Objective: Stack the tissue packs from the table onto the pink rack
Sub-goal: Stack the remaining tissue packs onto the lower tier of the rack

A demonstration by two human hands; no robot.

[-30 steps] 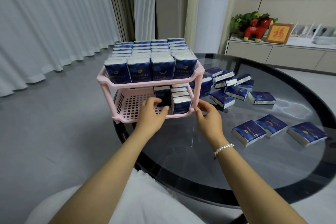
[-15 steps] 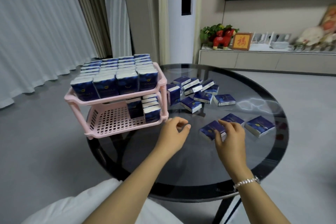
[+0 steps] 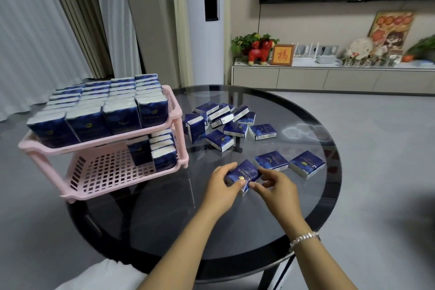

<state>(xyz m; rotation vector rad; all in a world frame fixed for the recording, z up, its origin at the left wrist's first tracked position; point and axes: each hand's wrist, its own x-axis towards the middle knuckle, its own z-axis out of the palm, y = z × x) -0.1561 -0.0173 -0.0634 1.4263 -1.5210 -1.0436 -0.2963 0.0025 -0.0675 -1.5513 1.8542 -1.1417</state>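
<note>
Presently, one pack [image 3: 243,174] is gripped from both sides, by the left hand [image 3: 222,187] and right hand [image 3: 275,186], just above the table [image 3: 235,231]. Further packs [image 3: 229,122] lie behind; the rack [image 3: 103,172] stands at the left.

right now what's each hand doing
Left hand: grips the tissue pack by its left end.
Right hand: pinches the same pack's right end.

One pink rack [image 3: 175,110], two hands [image 3: 221,186]
</note>
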